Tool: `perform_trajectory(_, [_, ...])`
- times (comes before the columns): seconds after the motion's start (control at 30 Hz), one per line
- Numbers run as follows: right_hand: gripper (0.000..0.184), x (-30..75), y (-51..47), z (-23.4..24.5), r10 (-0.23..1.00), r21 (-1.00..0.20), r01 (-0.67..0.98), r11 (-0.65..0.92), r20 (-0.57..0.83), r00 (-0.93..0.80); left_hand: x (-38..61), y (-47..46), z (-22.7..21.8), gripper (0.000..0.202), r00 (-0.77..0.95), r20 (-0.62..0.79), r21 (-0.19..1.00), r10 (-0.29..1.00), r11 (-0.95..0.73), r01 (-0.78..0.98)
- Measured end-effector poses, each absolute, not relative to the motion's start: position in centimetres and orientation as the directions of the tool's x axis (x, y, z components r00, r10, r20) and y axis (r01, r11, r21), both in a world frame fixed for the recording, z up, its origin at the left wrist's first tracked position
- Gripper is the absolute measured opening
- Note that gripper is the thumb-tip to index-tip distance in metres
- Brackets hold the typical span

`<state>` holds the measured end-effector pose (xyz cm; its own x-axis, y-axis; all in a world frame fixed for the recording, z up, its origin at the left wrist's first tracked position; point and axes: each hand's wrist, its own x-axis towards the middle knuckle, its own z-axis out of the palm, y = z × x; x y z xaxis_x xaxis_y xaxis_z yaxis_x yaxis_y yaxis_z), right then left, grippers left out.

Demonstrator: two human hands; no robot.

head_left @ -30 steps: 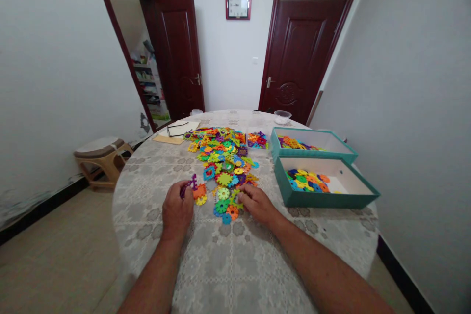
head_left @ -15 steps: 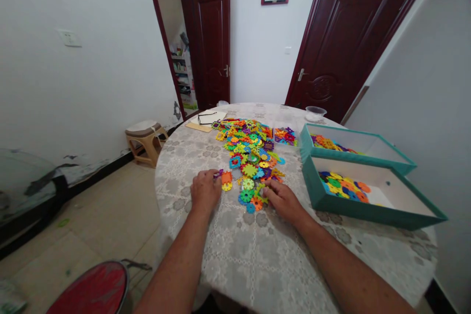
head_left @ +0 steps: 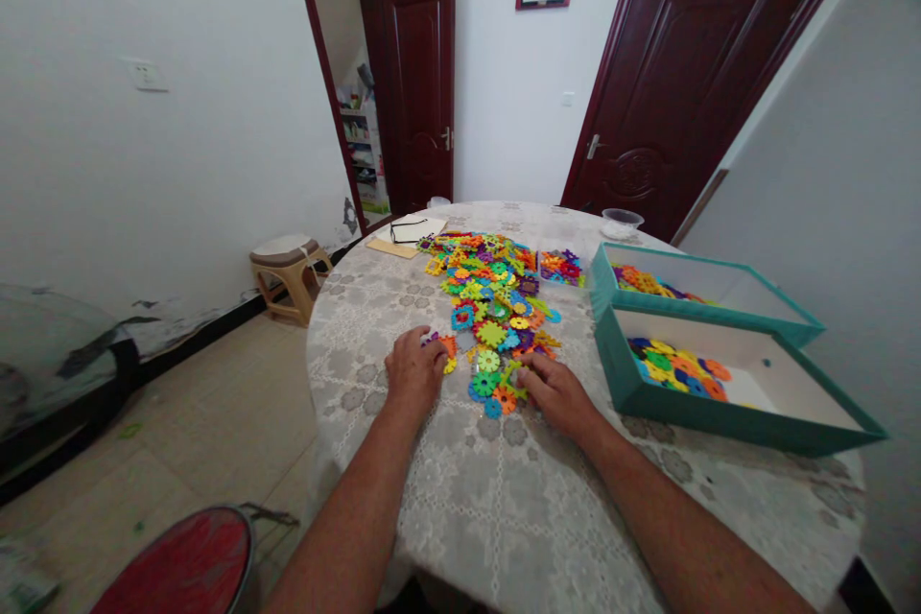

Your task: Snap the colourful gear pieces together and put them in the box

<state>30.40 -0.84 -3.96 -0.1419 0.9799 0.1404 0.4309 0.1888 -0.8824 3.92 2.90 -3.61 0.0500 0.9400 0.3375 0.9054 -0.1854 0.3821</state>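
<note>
Head view, near to far:

1. Left hand [head_left: 413,372] is lying palm-down over a purple plastic snowflake piece [head_left: 432,340] and an orange piece [head_left: 449,346]. Its fingers are curling, but I cannot tell whether they are gripping anything.
2. Right hand [head_left: 555,395] is resting on the heap's near edge with curved fingers, its grip equally unclear.
3. Interlocking plastic discs [head_left: 493,326] are lying heaped on a lace-patterned round table [head_left: 360,422]. Their teeth could be snagging one another, so a careless tug might drag neighbours along and scatter them.
4. Near teal tray [head_left: 619,384] is holding a colourful layer of discs [head_left: 676,369], with white floor showing. Its corner is nearing the table edge, so a bump could be tipping it.
5. Far teal tray [head_left: 669,254] is holding orange-heavy pieces [head_left: 648,283]. Beyond, a clear plastic bowl [head_left: 623,223] is standing by the table's far edge.
</note>
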Motion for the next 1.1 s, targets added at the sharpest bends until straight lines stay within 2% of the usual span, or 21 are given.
perform_trajectory(0.27, [0.024, 30.4, -0.7, -4.1, 0.977, -0.895, 0.401, 0.198, 0.149, -0.150, 4.0, 2.9, -3.7, 0.006, 0.128, 0.333, 0.396, 0.934, -0.262, 0.880])
perform_trajectory(0.37, [0.020, 30.2, -0.8, -3.8, 0.974, -0.887, 0.407, 0.219, 0.175, -0.143, 4.1, 3.0, -3.8, 0.005, 0.140, 0.374, 0.443, 0.917, -0.309, 0.842])
perform_trajectory(0.5, [0.017, 29.9, -0.7, -3.4, 0.967, -0.879, 0.405, 0.252, 0.214, -0.137, 4.4, 3.0, -3.8, 0.016, 0.230, 0.484, 0.543, 0.844, -0.496, 0.677])
perform_trajectory(0.6, [0.018, 29.7, -0.5, -3.2, 0.947, -0.861, 0.396, 0.319, 0.302, -0.106, 4.6, 2.9, -3.6, 0.021, 0.274, 0.536, 0.593, 0.799, -0.587, 0.551])
perform_trajectory(0.67, [0.019, 29.6, -0.4, -3.1, 0.927, -0.846, 0.382, 0.372, 0.362, -0.100, 4.7, 2.7, -3.3, 0.024, 0.257, 0.510, 0.658, 0.821, -0.564, 0.499])
perform_trajectory(0.77, [0.023, 29.3, -0.6, -2.9, 0.914, -0.849, 0.342, 0.403, 0.391, -0.106, 5.1, 2.3, -2.7, 0.029, 0.258, 0.385, 0.763, 0.886, -0.463, 0.451])
perform_trajectory(0.97, [0.032, 28.8, -1.2, -2.4, 0.953, -0.903, 0.306, 0.301, 0.290, -0.083, 6.2, 1.2, -1.9, 0.035, 0.337, 0.222, 0.872, 0.915, -0.341, 0.352])
perform_trajectory(1.1, [0.037, 28.8, -1.3, -2.4, 0.967, -0.926, 0.281, 0.252, 0.229, -0.113, 6.5, 1.2, -2.0, 0.036, 0.315, 0.151, 0.922, 0.937, -0.248, 0.297])
